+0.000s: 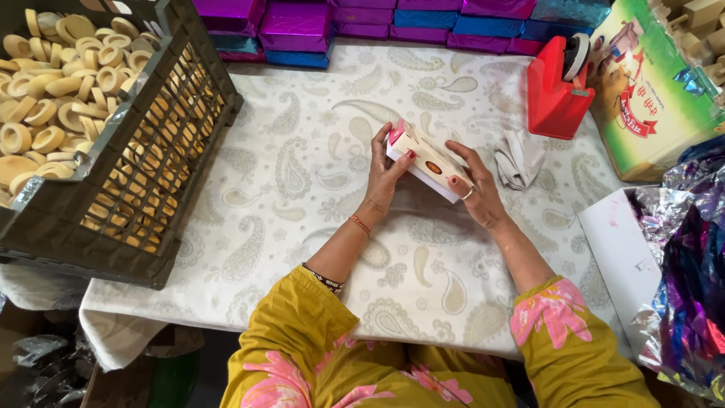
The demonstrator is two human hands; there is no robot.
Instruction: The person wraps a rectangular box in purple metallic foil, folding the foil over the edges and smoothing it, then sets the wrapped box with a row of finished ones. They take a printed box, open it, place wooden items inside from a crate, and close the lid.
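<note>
1. Where both hands meet above the middle of the table, a small carton (425,160) is held just over the paisley tablecloth (317,159), lying tilted, with its pink end pointing up and to the left.
2. Left hand (384,175): closed around the carton's near left end, fingers wrapped over the top edge and thumb against the side.
3. Right hand (470,187): gripping the carton's lower right end, fingers laid across its cream face; a ring shows on one finger.
4. Left of the hands: a dark plastic crate (143,162) stands tipped on the table, filled with round, pale yellow rings (57,91).
5. Far edge of the table: a row of boxes wrapped in purple and blue foil (393,19).
6. Right of the hands: a crumpled cloth (519,157) lies near the right hand, with a red tape dispenser (555,94) beyond it.
7. Right edge: loose sheets of shiny foil (691,279) are piled beside a white tray (623,257).
</note>
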